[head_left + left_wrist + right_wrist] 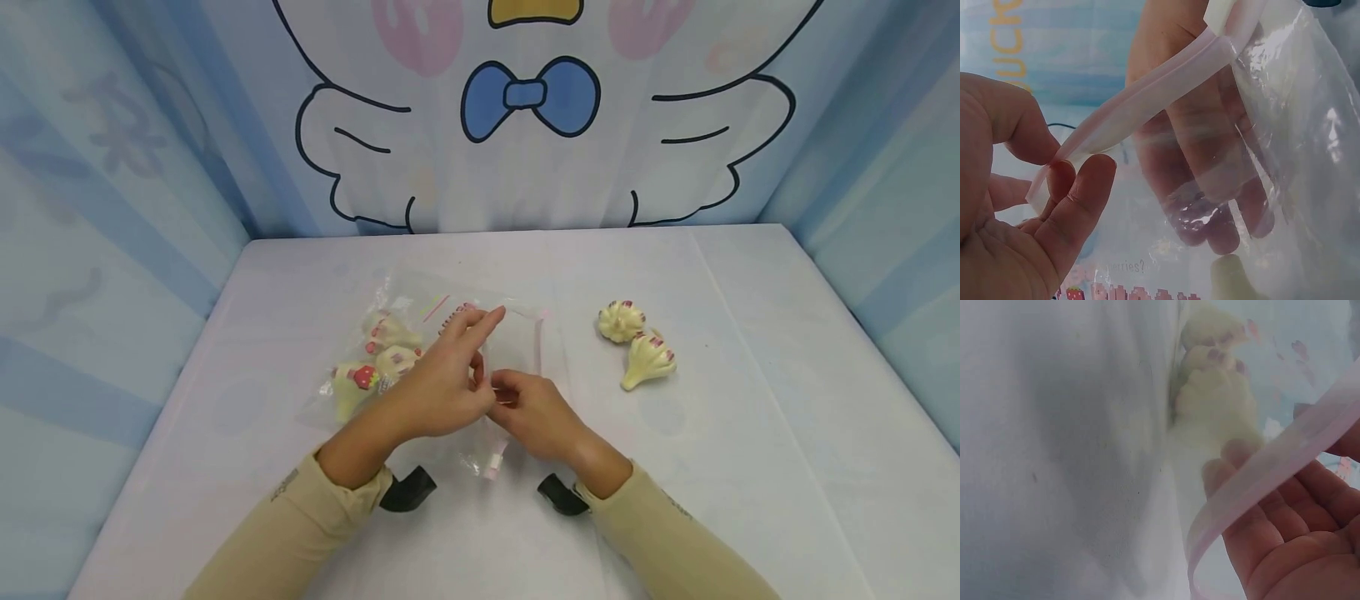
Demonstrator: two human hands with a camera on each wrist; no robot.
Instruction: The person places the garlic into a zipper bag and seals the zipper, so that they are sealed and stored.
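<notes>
A clear plastic zip bag [513,342] lies on the table with several pale garlic bulbs [393,333] inside. Its pink zip strip [1147,94] curves across both wrist views. My left hand [450,375] pinches the bag's mouth, with some fingers stretched out away from the strip. Close beside it, my right hand [536,412] pinches the same edge between thumb and bent fingers. A white slider [496,463] sits at the near end of the strip. In the right wrist view, bulbs [1216,394] show hazily through the film.
Two more garlic bulbs, one round [621,321] and one with a long stem [648,360], lie together right of the bag on the white-covered table [750,467]. Printed curtains [525,183] stand behind the table and along both sides.
</notes>
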